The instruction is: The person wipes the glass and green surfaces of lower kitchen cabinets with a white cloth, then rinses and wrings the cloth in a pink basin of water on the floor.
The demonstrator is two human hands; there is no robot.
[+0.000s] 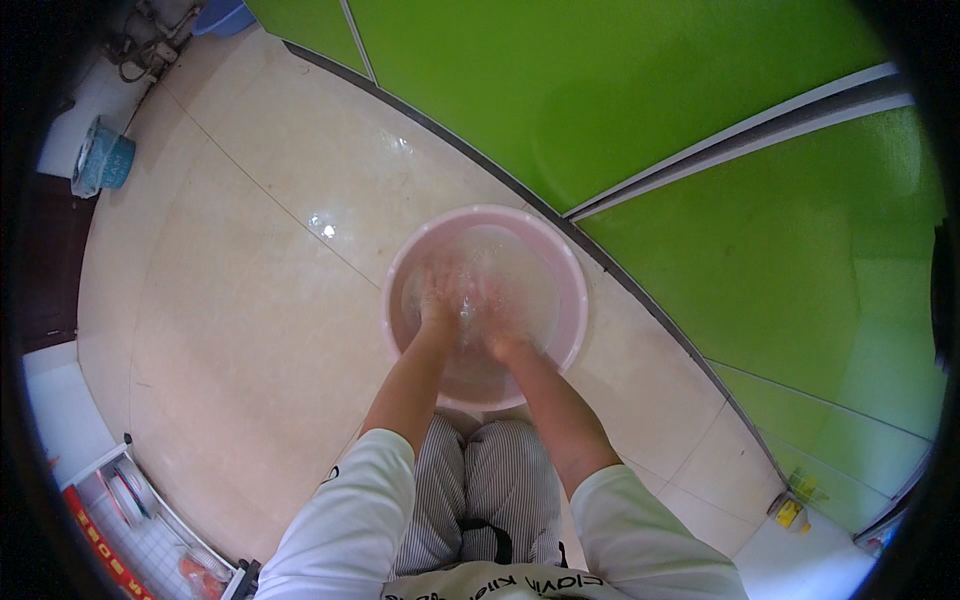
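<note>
A round pink plastic basin [577, 300] of cloudy water stands on the tiled floor between my knees and the green cabinets. Both my hands are down in it. My left hand [441, 289] is in the left half of the basin, its fingers pointing away from me and blurred by the water. Close beside it on the right, my right hand [499, 311] is under the surface, more blurred. Bubbles or splashes show between the two hands. Whether either hand holds something under the water cannot be made out.
Glossy green cabinet doors [675, 225] rise just beyond and right of the basin. A blue bin [116, 161] stands at the far left, a blue basin [223, 16] at the top left, a wheeled rack [172, 517] at the lower left, and a bottle [789, 514] at the lower right.
</note>
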